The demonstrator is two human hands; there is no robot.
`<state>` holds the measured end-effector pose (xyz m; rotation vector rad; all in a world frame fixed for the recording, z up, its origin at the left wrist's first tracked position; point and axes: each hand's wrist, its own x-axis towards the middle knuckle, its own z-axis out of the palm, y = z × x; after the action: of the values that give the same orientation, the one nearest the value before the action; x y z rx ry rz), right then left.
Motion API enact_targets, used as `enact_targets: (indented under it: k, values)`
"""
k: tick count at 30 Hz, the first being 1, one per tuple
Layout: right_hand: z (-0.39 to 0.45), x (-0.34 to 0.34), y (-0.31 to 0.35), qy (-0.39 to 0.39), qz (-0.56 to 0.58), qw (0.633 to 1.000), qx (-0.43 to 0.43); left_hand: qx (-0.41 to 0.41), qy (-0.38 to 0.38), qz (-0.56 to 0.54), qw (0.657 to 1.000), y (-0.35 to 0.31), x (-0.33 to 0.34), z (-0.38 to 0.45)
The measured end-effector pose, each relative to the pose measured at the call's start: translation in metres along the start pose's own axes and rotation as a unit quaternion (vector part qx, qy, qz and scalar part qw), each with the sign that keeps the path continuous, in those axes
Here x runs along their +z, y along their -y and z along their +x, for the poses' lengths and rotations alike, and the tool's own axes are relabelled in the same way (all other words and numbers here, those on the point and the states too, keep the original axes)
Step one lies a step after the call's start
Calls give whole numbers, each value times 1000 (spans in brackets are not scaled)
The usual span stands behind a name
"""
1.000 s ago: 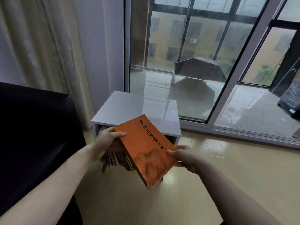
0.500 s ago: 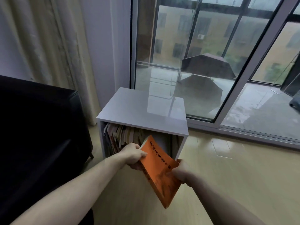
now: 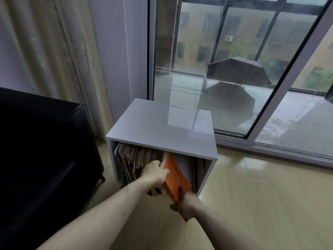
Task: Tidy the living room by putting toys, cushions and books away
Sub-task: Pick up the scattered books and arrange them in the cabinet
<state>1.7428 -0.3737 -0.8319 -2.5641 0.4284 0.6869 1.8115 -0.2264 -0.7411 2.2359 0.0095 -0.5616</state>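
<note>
Right now the orange book (image 3: 175, 179) is halfway into the open front of the white cabinet (image 3: 162, 130), tipped on a slant with its top corner inside and its lower corner out over the floor. It sits just right of the row of books (image 3: 133, 163) packed into the left part, aimed at the free space beside them. The left hand (image 3: 155, 173) is curled over the book's upper edge, fingers wrapped round the pages, seemingly steering the top in while leaning against the neighbouring books to keep the gap open. The right hand (image 3: 183, 201) is down at the book's outer end, closed on it and probably pushing from behind; it is blurred, so exactly how the fingers lie is hard to say. That two-handed hold makes sense: one guides, one drives. Beside the cabinet, a black sofa (image 3: 41, 147) stands to the left, with the curtain (image 3: 59, 56) behind and the glass door (image 3: 234, 69) beyond.
</note>
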Motion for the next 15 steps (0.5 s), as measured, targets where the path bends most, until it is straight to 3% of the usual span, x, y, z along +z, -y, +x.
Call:
enact_targets:
  k: [6,12,15]
  values:
    - [36,11,7,-62,22,998,-9,-19,-19,-18,999,6,5,27]
    - [73,22,18,-98,27,995,0,13,-53,60,997,6,9,38]
    - [96,34,34,-110,115,987,22,30,-68,98,992,6,8,41]
